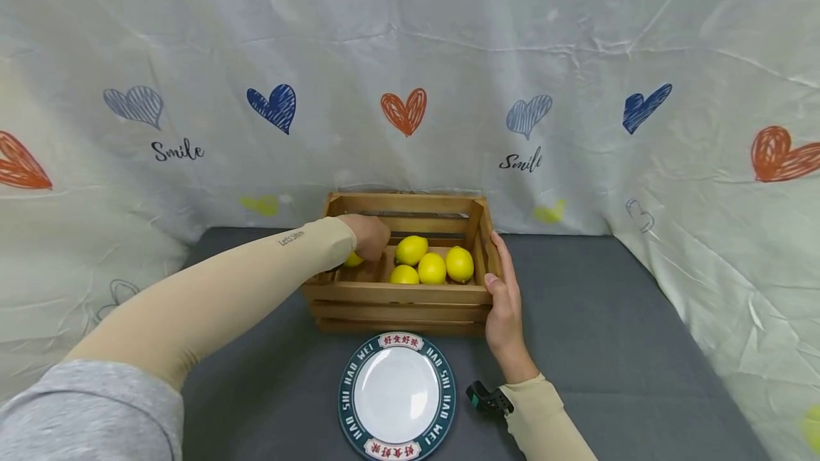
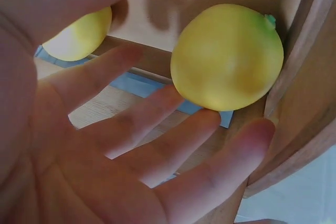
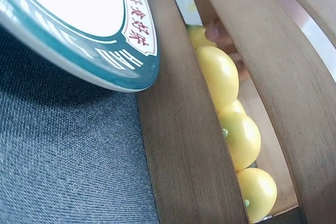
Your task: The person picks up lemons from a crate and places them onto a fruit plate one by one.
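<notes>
A slatted wooden crate (image 1: 400,294) holds several yellow lemons (image 1: 432,269). My left hand (image 1: 371,235) reaches into its left part. In the left wrist view, its fingers are spread, with fingertips next to a lemon (image 2: 226,59) with a green tip; whether they touch it I cannot tell. The head view shows only part of a lemon (image 1: 353,260) there, behind the wrist. My right hand (image 1: 506,315) holds the crate's right front corner, thumb at the front edge and fingers along the outer side. Several lemons (image 3: 218,77) show between the slats in the right wrist view.
A white plate (image 1: 397,395) with a dark green lettered rim lies in front of the crate on the dark grey tabletop (image 1: 596,347). Behind the crate hangs a pale curtain (image 1: 461,20) printed with hearts.
</notes>
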The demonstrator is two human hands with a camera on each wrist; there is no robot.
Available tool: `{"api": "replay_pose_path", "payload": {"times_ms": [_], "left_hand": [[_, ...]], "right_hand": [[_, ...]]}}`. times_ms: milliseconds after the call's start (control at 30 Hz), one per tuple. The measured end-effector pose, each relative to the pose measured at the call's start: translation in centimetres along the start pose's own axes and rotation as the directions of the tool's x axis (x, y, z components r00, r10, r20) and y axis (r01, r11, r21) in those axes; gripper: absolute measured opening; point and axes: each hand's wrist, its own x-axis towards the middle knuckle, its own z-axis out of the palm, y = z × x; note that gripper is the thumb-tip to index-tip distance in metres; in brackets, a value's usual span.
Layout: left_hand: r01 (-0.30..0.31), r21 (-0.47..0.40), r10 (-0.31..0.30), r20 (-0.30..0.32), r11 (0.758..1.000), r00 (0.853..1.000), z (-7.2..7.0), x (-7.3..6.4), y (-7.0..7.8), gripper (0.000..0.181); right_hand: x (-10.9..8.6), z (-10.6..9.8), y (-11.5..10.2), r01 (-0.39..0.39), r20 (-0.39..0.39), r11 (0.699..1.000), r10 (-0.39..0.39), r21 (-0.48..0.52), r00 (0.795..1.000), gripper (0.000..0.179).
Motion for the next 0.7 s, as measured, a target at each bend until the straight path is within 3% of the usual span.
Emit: {"api": "replay_pose_path", "payload": {"times_ms": [233, 533, 700], "left_hand": [[0.0, 0.048, 0.0, -0.002, 0.999, 1.0, -0.29, -0.08, 0.44, 0.034], [0.01, 0.083, -0.01, 0.002, 0.997, 1.0, 0.37, 0.02, 0.15, 0.027], [0.025, 0.1, -0.025, -0.005, 0.995, 1.0, 0.53, 0.37, 0.01, 0.036]], "right_hand": [[0.1, -0.18, 0.15, 0.011, -0.007, 1.0, -0.011, 0.003, 1.0, 0.075], [-0.03, -0.11, -0.03, 0.003, -0.008, 1.0, -0.003, 0.014, 1.0, 0.076], [0.02, -0.03, 0.12, 0.006, -0.007, 1.0, -0.005, 0.03, 1.0, 0.075]]}}
